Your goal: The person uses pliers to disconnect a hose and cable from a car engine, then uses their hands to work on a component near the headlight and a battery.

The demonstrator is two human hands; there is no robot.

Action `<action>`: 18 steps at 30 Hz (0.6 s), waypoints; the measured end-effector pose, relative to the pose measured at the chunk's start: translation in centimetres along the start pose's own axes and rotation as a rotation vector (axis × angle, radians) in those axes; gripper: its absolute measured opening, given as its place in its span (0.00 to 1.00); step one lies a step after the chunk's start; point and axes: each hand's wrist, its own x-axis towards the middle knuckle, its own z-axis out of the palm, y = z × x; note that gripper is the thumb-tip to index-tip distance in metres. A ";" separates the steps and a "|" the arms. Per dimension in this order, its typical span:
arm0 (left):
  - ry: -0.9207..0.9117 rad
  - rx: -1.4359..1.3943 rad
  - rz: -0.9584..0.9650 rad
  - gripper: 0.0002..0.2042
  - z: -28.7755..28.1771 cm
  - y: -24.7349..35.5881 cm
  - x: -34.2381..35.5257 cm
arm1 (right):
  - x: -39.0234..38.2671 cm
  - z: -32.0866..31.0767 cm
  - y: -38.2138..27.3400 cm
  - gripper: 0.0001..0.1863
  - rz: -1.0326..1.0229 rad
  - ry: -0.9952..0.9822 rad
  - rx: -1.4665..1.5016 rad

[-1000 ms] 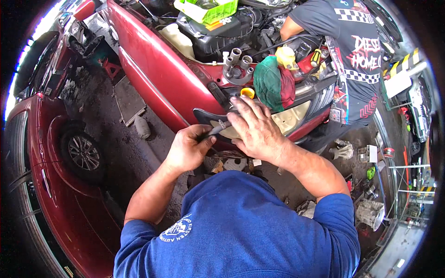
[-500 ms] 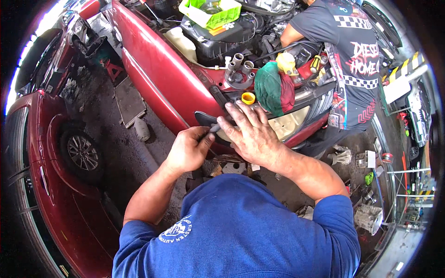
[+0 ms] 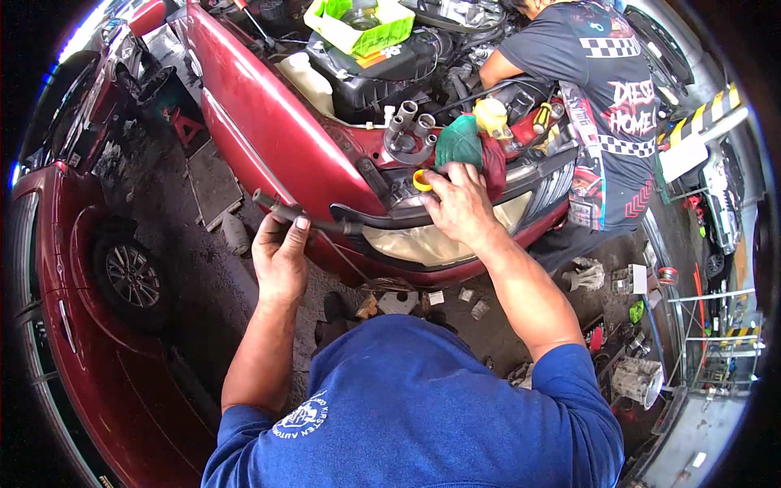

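Note:
My left hand (image 3: 279, 256) is closed round a dark, slim tube-shaped part (image 3: 303, 216) with thicker ends, held over the corner of the red car's fender. The fingertips of my right hand (image 3: 462, 203) grip the edge of a small yellow cap (image 3: 422, 180) that rests above the headlight (image 3: 435, 242). Just beyond that hand lies a bunched green and maroon cloth (image 3: 460, 145). Several sockets (image 3: 410, 134) stand upright in a round dish on the car's front panel.
A co-worker (image 3: 606, 106) leans into the engine bay on the right. A lime-green tray (image 3: 358, 41) sits on the black engine-bay box. To the left stands another red car (image 3: 106, 325). A metal casing (image 3: 637, 381) and loose parts lie on the right-hand floor.
My hands have come apart. The left has moved left with the tube-shaped part, showing its length; the right has gone to the yellow cap. The view has shifted slightly.

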 end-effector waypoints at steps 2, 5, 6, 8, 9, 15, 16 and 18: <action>0.008 -0.043 -0.026 0.07 0.2 0.0 0.1 | 0.5 0.6 0.0 0.19 0.000 -0.018 -0.021; 0.022 -0.070 0.013 0.08 0.1 -0.5 0.1 | 1.0 0.9 -0.2 0.16 0.002 -0.037 -0.038; 0.009 -0.072 0.008 0.08 0.1 -0.5 0.1 | 1.0 1.1 -0.2 0.14 0.012 -0.036 -0.040; 0.001 -0.104 -0.008 0.09 0.0 -1.0 0.1 | 1.0 1.2 -0.1 0.14 0.010 -0.034 -0.028; 0.007 -0.103 -0.008 0.09 0.1 -1.0 0.2 | 1.0 1.3 0.0 0.13 0.014 -0.025 -0.018; -0.011 -0.127 -0.022 0.10 0.8 -1.6 0.8 | 1.5 1.8 1.0 0.12 -0.064 0.049 0.042; -0.017 -0.105 -0.001 0.11 1.1 -1.6 0.8 | 1.6 1.9 1.2 0.12 -0.068 0.051 0.056; -0.009 -0.142 -0.010 0.11 1.5 -1.5 0.8 | 1.7 1.9 1.2 0.12 -0.073 0.054 0.071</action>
